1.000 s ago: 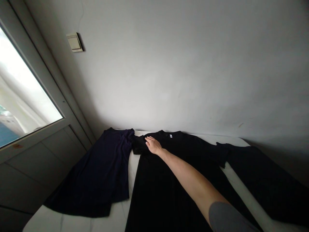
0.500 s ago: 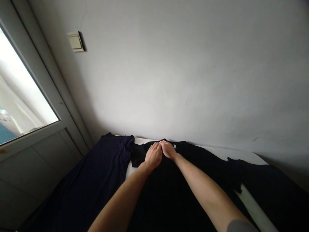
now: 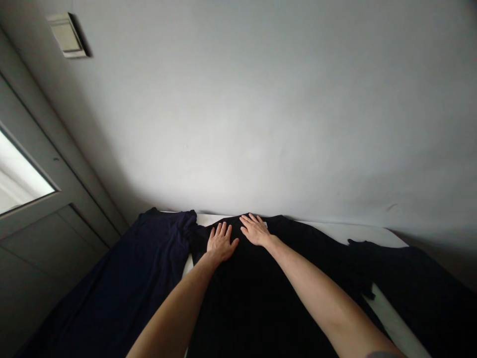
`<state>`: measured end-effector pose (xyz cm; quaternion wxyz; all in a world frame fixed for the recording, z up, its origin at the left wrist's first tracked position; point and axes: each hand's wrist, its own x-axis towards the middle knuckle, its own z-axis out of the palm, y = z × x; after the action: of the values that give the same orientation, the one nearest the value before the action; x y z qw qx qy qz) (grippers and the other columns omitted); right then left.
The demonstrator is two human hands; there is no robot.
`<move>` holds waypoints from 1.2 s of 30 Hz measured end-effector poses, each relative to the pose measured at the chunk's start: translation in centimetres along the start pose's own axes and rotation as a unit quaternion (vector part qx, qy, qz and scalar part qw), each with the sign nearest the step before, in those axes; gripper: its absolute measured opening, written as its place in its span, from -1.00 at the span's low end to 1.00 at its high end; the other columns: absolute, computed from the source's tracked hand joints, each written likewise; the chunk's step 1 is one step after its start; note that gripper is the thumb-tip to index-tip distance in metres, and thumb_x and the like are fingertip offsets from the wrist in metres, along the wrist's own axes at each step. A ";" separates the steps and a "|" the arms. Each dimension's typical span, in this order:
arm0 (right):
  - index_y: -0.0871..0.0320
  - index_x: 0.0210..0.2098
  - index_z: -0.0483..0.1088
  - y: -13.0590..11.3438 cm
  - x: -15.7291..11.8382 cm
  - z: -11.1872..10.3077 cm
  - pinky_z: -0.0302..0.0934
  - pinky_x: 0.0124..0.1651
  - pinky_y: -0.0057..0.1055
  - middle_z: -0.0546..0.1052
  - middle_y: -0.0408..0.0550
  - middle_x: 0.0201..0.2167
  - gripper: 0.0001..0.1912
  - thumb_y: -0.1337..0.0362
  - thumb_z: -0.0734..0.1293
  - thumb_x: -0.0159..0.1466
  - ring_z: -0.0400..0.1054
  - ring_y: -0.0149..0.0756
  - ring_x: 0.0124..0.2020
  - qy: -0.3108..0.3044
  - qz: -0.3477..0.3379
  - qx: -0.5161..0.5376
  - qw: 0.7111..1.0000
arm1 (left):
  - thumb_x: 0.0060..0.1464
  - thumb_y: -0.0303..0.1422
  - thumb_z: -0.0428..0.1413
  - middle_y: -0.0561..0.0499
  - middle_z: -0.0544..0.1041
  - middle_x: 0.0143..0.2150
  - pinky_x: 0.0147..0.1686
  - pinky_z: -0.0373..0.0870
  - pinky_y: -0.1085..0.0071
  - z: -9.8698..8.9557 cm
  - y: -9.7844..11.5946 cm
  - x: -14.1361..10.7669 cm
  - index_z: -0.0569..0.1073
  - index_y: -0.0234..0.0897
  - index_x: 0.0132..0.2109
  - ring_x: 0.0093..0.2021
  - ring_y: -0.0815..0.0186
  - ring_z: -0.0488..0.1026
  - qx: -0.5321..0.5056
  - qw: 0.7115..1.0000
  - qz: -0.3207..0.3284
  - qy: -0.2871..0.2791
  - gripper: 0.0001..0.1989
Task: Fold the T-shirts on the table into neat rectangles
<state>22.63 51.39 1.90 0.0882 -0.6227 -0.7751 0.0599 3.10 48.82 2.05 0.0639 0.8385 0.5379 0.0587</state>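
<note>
Black shirt (image 3: 253, 298) is laid out flat on white table (image 3: 391, 313), mid-view, w/ its collar end set toward the wall (image 3: 261, 109). Both palms are placed face down on its upper part. L hand (image 3: 221, 243) is rested nr the shoulder on the L side, fingers fanned apart, thumb pointed toward R hand (image 3: 255, 230); nothing is pinched by it. R hand is set just beside, a bit farther up, nr the neckline; its fingers are held straight & slightly parted, nothing gripped. A small gap is left btwn the two. White label (image 3: 266, 224) at the neck is partly covered by R hand.

Navy shirt (image 3: 130, 278) is spread on the L, its bunched edge set close to the black shirt; whether they're touching can't be told. Another dark garment (image 3: 417, 283) is laid on the R. Grey sleeve (image 3: 383, 354) is just caught at the bottom edge. Light switch (image 3: 67, 37) is fixed to the wall, upper L; door (image 3: 44, 238) w/ bright pane (image 3: 18, 179) is seen far L.
</note>
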 end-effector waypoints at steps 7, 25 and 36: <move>0.08 0.40 0.15 0.3 -3.2 -1.7 -0.23 0.44 -0.04 0.16 -0.01 0.43 -0.45 0.14 0.11 0.45 -0.10 -0.16 0.46 0.074 -0.019 0.006 0.997 | 0.35 -0.08 -0.20 -0.27 0.06 0.48 0.38 -0.11 -0.17 -0.2 1.9 1.5 0.18 -0.35 0.40 0.49 -0.02 -0.07 0.044 0.998 -0.008 0.049 -0.36; 0.23 0.47 -0.06 12.1 -12.0 -2.3 -0.35 0.45 -0.01 -0.06 0.12 0.49 -0.25 -0.09 -0.01 0.45 -0.25 -0.05 0.50 0.005 0.173 -0.048 0.984 | 0.37 -0.16 -0.23 -0.19 -0.02 0.52 0.38 -0.16 -0.18 0.0 2.9 3.4 0.08 -0.29 0.45 0.50 0.01 -0.13 0.055 0.998 0.005 0.008 -0.39; 0.30 0.47 -0.11 7.4 -15.0 -4.4 -0.26 0.44 0.03 -0.10 0.18 0.49 -0.25 -0.04 -0.02 0.45 -0.28 -0.02 0.50 0.000 0.147 -0.020 0.989 | 0.38 -0.12 -0.26 -0.28 0.02 0.49 0.37 -0.13 -0.23 -1.3 6.4 0.1 0.11 -0.41 0.43 0.50 -0.03 -0.11 0.059 0.998 0.028 0.020 -0.36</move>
<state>33.72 38.28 3.80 0.0661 -0.7315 -0.6762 0.0571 8.65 46.32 4.40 0.0020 0.8540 0.5183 0.0452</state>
